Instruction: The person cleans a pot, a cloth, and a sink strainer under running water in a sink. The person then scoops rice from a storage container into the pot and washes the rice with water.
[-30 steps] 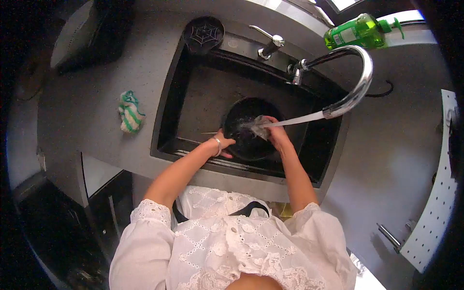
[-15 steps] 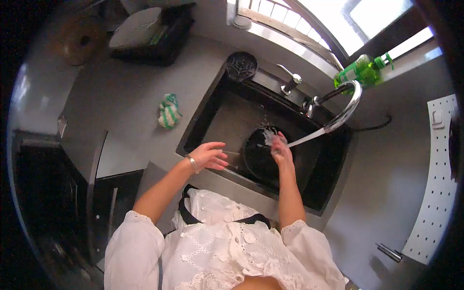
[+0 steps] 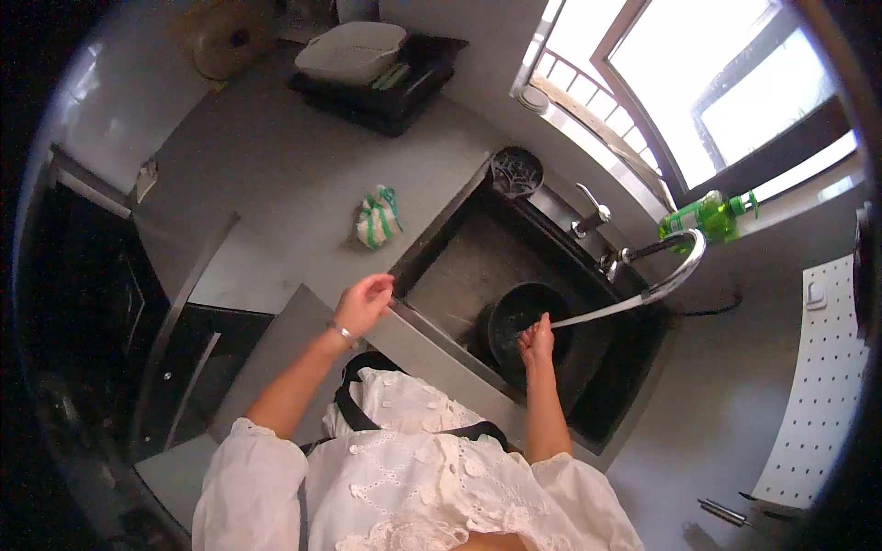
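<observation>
My right hand (image 3: 537, 342) is in the running water from the faucet (image 3: 684, 262), above a round black pan (image 3: 501, 344) in the dark sink (image 3: 450, 266). Its fingers are curled in, and no object shows in them. Over the sink's front left edge, my left hand (image 3: 366, 303) hangs in the air with nothing in it, the fingers loosely bent and partly apart. A green-and-white striped cloth (image 3: 378, 219) lies bunched on the counter, beyond my left hand.
A black round strainer (image 3: 516, 173) sits at the sink's back left corner. Behind the faucet, a green pump bottle (image 3: 707, 218) lies tilted by the window. A white basket (image 3: 354, 50) rests in a black rack (image 3: 386, 103) at the back left. A white pegboard (image 3: 808, 386) hangs at right.
The view has shifted, so the sink appears lower. My right hand's fingers have curled in under the water, and the splash has lessened. My left hand has drawn back left, its fingers more bent.
</observation>
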A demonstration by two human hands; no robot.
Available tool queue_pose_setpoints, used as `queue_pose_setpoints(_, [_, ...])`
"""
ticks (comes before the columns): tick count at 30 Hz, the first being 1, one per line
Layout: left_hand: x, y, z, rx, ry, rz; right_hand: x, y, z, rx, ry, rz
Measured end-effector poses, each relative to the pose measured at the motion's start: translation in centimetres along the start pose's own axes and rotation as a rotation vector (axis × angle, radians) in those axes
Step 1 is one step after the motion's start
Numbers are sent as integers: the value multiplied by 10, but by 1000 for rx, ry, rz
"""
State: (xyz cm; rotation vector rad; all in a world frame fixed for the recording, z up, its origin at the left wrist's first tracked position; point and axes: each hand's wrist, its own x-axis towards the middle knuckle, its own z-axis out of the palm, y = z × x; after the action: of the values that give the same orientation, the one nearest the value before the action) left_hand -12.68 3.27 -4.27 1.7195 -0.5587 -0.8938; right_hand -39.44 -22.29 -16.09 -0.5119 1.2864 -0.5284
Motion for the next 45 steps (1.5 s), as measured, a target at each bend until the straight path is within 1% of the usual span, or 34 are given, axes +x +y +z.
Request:
queue_pose_setpoints(1, [10,-2,-3,314,140,240,-13,-2,8,0,18,-47])
queue_pose_setpoints(2, [24,-3,-7,626,284,483,-7,-1,7,-30,72,-34])
queue_pose_setpoints(3, [41,-3,-11,617,278,464,-10,0,8,-11,81,-74])
queue_pose_setpoints(4, [58,-2,-13,691,340,487,-13,2,11,10,93,-115])
queue_pose_setpoints(6, [89,3,-13,839,458,530,-19,6,17,23,173,-129])
queue_pose_setpoints(7, [105,3,-12,889,506,482,-22,6,19,29,219,-141])
queue_pose_setpoints(10, [145,-15,-25,931,326,294,-38,7,27,105,202,-212])
queue_pose_setpoints(13, [186,-27,-43,856,160,527,-63,0,41,130,199,-253])
queue_pose_setpoints(14, [200,-22,-43,825,160,618,-73,0,44,150,193,-256])
queue_pose_setpoints(15, [217,-4,-42,792,162,710,-79,0,42,202,144,-288])
queue_pose_setpoints(16, [238,10,-41,754,159,798,-88,-1,49,226,139,-315])
queue_pose_setpoints(18, [298,19,-26,762,119,834,-110,-4,62,271,142,-364])
queue_pose_setpoints(19, [319,27,-22,781,73,754,-119,-5,68,314,118,-383])
queue_pose_setpoints(20, [331,31,-17,804,30,674,-124,-5,70,335,115,-388])
queue_pose_setpoints(23, [349,6,-19,670,-190,696,-127,-5,76,395,75,-406])
queue_pose_setpoints(25, [312,-13,-32,662,-309,831,-126,-7,81,382,98,-383])
queue_pose_setpoints(27, [243,-9,-54,668,-439,873,-119,-9,87,373,129,-370])
queue_pose_setpoints(29, [185,-14,-71,617,-462,901,-110,-17,88,387,98,-347])
queue_pose_setpoints(32, [128,-49,-99,644,-706,896,-102,-27,90,338,66,-326])
queue_pose_setpoints(35, [111,-70,-128,641,-581,868,-100,-37,91,342,72,-317])
queue_pose_setpoints(37, [125,-66,-158,656,-303,791,-98,-37,79,355,63,-349])
queue_pose_setpoints(39, [123,-53,-178,924,142,509,-93,-35,57,391,115,-318])
queue_pose_setpoints(41, [115,-54,-171,952,275,477,-91,-30,39,420,193,-296])
queue_pose_setpoints(42, [113,-56,-163,962,344,464,-91,-26,33,426,190,-283])
queue_pose_setpoints(43, [106,-67,-150,937,304,547,-91,-24,28,432,187,-274])
queue_pose_setpoints(44, [102,-98,-126,578,161,382,-91,-23,24,440,190,-263])
queue_pose_setpoints(45, [96,-94,-103,531,36,469,-91,-20,21,446,166,-263])
